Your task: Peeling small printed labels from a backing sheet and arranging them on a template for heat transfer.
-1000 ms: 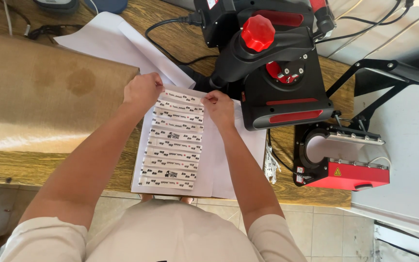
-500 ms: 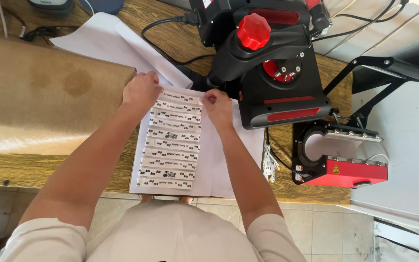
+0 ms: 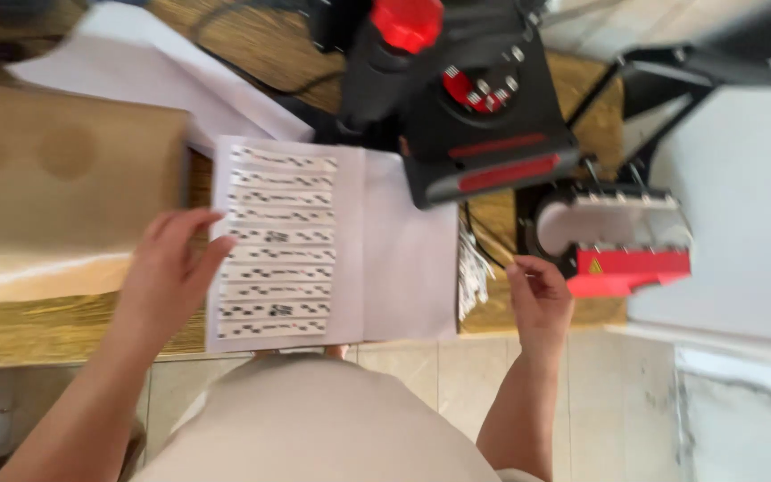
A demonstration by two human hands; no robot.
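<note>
White printed sheet on the wooden bench, middle of the frame

The flat white paper sheet with rows of small black printed strips point(image 3: 280, 241) lies face up at centre-left, its near edge at the table's front edge. About 9 rows run down its left part; the right part is blank. The picture is blurred, so the print cannot be made out.

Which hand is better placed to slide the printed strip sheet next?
Left, probably. The left hand already rests at the left edge of the printed strip sheet, fingers touching it. The right hand hangs off the table edge near the red and black press, clear of the sheet.
</note>
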